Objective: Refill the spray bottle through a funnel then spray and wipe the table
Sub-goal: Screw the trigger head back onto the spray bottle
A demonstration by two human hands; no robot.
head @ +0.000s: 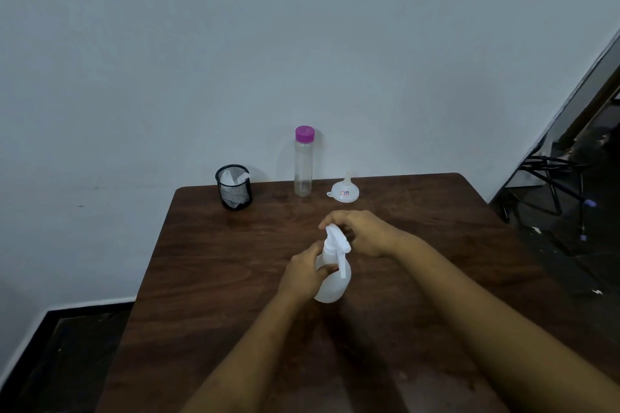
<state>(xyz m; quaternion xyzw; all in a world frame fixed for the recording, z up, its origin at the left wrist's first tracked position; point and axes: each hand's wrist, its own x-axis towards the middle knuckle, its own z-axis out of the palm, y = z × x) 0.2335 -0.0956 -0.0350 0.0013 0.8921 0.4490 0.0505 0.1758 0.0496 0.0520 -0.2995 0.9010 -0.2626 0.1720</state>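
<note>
Near the middle of a dark wooden table [208, 278], a translucent white spray bottle [333, 282], upright, long axis vertical with a slight lean toward the far side. On top, its white spray head [335, 238], nozzle aimed far and a little left, trigger lever hanging down the right-near side of the neck. Left hand [303, 273] wrapped around the bottle's shoulder from the left, fingers curled onto the body, thumb across the near face. Right hand [360, 231] closed over the spray head from the right and far side, fingertips at the nozzle end; hands close together, both clamped on the same bottle. Along the far edge, well apart from the hands: a black mesh cup [234, 187] on the left with white cloth or paper inside, a tall clear bottle [303, 164] with a purple cap in the middle, nearly empty, and just right of it a white funnel [345, 189] resting mouth-down, spout pointing up.
</note>
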